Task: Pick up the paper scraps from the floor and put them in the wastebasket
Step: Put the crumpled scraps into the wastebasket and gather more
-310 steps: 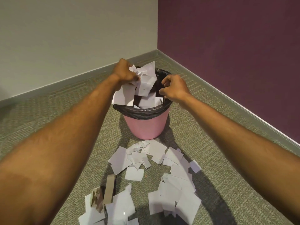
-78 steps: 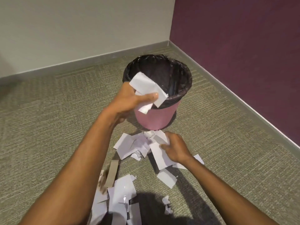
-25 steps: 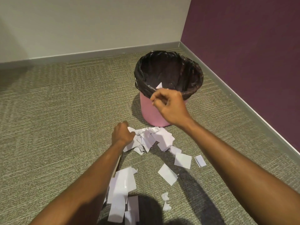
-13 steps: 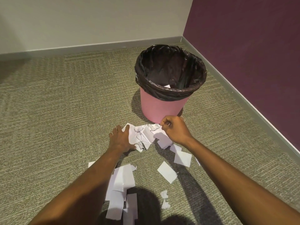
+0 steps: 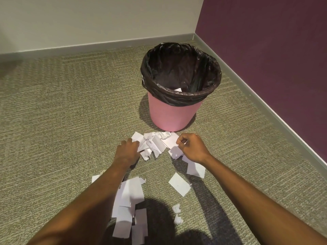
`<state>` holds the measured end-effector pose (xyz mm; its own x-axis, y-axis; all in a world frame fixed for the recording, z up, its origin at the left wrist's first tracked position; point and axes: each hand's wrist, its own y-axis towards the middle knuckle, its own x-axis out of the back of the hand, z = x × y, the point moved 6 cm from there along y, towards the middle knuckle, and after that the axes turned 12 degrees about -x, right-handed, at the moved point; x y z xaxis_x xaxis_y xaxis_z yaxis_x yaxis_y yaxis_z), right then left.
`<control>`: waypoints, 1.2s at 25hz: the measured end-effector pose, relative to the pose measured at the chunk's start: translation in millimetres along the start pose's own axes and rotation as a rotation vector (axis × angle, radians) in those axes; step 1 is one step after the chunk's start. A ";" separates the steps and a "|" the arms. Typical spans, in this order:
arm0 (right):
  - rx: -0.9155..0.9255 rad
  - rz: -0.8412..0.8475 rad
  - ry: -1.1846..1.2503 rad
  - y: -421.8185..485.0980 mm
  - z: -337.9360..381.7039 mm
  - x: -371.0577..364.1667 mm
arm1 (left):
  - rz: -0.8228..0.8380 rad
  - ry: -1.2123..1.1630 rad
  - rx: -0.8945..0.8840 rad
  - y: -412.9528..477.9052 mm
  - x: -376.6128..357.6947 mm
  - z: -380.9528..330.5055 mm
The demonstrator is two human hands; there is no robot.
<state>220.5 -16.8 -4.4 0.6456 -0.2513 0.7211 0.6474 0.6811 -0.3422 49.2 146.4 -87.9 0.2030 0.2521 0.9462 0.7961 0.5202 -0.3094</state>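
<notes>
White paper scraps lie between both hands (left pressing, right pinching one).

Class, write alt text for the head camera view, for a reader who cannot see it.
Both hands, left hand and right hand, gather a pile of white paper scraps on the carpet before a pink wastebasket lined with a black bag. More scraps lie nearer the viewer.
</notes>
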 end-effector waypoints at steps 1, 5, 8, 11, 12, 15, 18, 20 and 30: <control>-0.004 0.006 -0.002 -0.4 -1.4 -1.3 | -0.032 -0.016 -0.009 0.1 3.0 -1.7; -0.027 -0.002 -0.040 5.4 -11.1 -7.8 | -0.111 -0.115 0.023 -7.2 13.9 -3.4; -0.097 -0.027 -0.153 18.1 -26.7 -12.4 | -0.192 -0.236 0.090 -18.6 23.6 -5.6; -0.108 0.046 -0.406 30.3 -39.2 -27.7 | -0.279 -0.362 0.166 -37.9 31.0 -15.9; -0.112 0.090 -0.494 33.4 -42.1 -35.2 | -0.299 -0.397 0.183 -44.9 33.2 -19.3; -0.110 0.183 -0.657 43.6 -49.2 -60.4 | -0.391 -0.540 0.242 -59.0 43.3 -15.8; -0.111 0.170 -0.704 48.5 -49.8 -74.6 | -0.524 -0.610 0.338 -65.4 59.6 4.3; -0.085 0.101 -0.684 47.2 -45.2 -74.5 | -0.614 -0.652 0.368 -67.0 69.3 14.5; -0.076 -0.034 -0.402 34.3 -42.6 -64.4 | -0.976 -0.724 0.386 -68.4 134.8 1.1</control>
<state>218.4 -6.6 -88.2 0.4230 0.0262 0.9058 0.7033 0.6208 -0.3464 21.5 145.6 60.7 -0.8236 -0.0448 0.5654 0.1974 0.9119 0.3598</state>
